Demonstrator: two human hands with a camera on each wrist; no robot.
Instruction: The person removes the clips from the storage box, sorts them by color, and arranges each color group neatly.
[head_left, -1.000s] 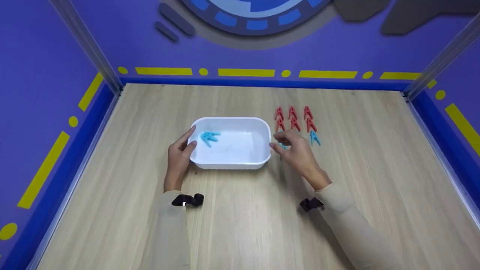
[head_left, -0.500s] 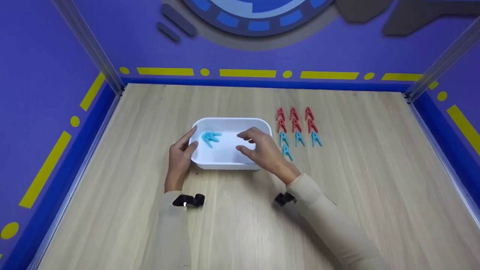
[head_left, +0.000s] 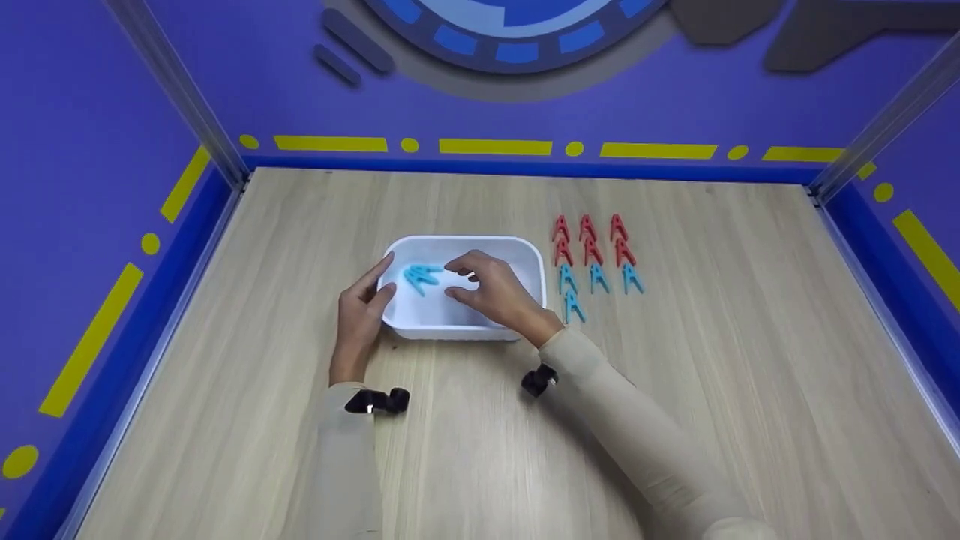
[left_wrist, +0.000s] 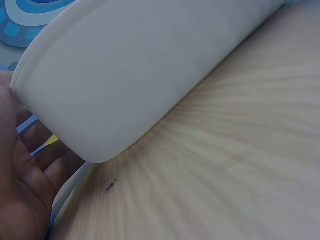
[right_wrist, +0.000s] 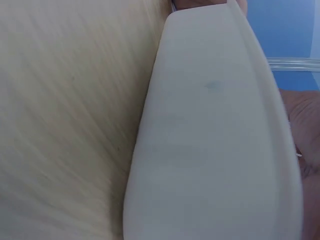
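A white plastic tub [head_left: 466, 240] stands on the wooden table. Blue clothes pegs [head_left: 421, 275] lie in its left half. My left hand [head_left: 361, 304] rests against the tub's left wall with fingers fairly straight; the left wrist view shows that palm [left_wrist: 20, 190] beside the tub wall [left_wrist: 140, 65]. My right hand [head_left: 487, 291] hovers over the middle of the tub, fingers curled toward the thumb near the blue pegs. Whether it pinches anything is hidden. The right wrist view shows only the tub's outer wall [right_wrist: 210, 150] and a bit of palm [right_wrist: 306, 130].
Right of the tub, red pegs [head_left: 589, 238] lie in two rows, with a row of blue pegs [head_left: 598, 277] below them and one more blue peg [head_left: 574, 306] nearest me. Purple walls [head_left: 90, 150] enclose the table on three sides.
My right hand has moved left from the blue pegs on the table to over the tub's middle. The left hand and the tub have stayed put.
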